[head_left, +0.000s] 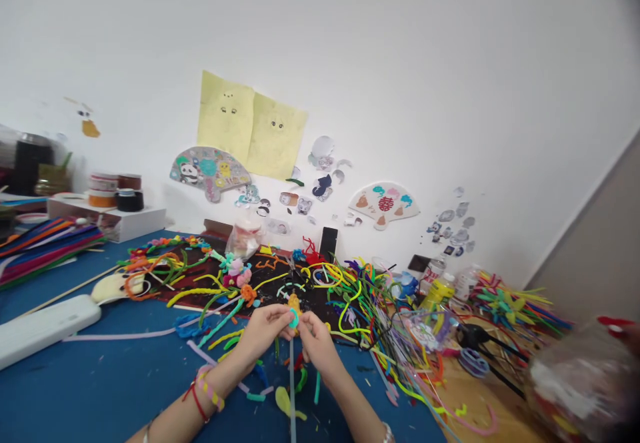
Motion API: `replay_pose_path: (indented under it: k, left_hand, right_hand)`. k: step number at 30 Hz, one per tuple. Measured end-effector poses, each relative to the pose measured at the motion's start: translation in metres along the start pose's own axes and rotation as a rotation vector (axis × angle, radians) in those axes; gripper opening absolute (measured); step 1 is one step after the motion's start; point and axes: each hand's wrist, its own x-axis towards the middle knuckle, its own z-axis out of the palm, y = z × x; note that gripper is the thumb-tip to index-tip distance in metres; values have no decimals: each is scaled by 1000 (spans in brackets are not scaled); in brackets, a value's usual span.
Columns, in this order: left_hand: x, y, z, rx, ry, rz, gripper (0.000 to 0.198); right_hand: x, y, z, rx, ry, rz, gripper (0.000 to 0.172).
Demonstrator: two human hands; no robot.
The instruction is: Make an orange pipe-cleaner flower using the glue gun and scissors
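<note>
My left hand (270,328) is closed, its thumb and fingertips pinching a small turquoise pipe-cleaner coil (294,318). Beside it, my right hand (317,344) is closed too, fingertips at an orange-yellow fuzzy pipe-cleaner piece (293,301) that shows just above the coil. A long pale, translucent stick (293,389) runs down from between the hands toward the near edge. Where it joins the fuzzy pieces is hidden by my fingers. Under my hands lie a yellow leaf-shaped piece (283,403) and short pipe-cleaner offcuts on a blue mat (145,389).
Tangled pipe cleaners (360,296) cover the right side, near a yellow bottle (439,291). A white, oblong device (50,326) lies left. A phone (329,243) leans on the wall behind. A blurred plastic bag (575,376) is at far right, with part of another person's hand.
</note>
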Motion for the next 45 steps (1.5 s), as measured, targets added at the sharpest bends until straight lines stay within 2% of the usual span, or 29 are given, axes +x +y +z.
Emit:
replay_pose_path:
  k: [8, 14, 19, 24, 27, 30, 36, 45]
  left_hand:
    - [-4, 6, -1, -45, -52, 28, 26]
    - [-6, 13, 1, -152, -74, 20, 24]
    - [-4, 18, 1, 40, -44, -22, 29]
    - [-1, 15, -2, 132, 72, -22, 31]
    - [0, 11, -3, 184, 113, 32, 29]
    - [0, 8, -3, 209, 83, 58, 28]
    - [2, 5, -5, 226, 11, 43, 31]
    - [4, -5, -8, 198, 70, -30, 35]
  right_hand:
    - [-1, -1, -1, -42, -59, 54, 46]
    - [-2, -3, 0, -71, -57, 10, 46]
    - [-3, -1, -2, -63, -86, -28, 42]
    - [-5, -6, 0, -40, -124, -44, 36]
    - [-5, -6, 3, -43, -92, -59, 34]
    - [-4, -3, 3, -82, -51, -103, 32]
    - [-5, -3, -1, -221, -18, -202, 27]
    - [-7, -1, 1, -436, 74, -306, 17]
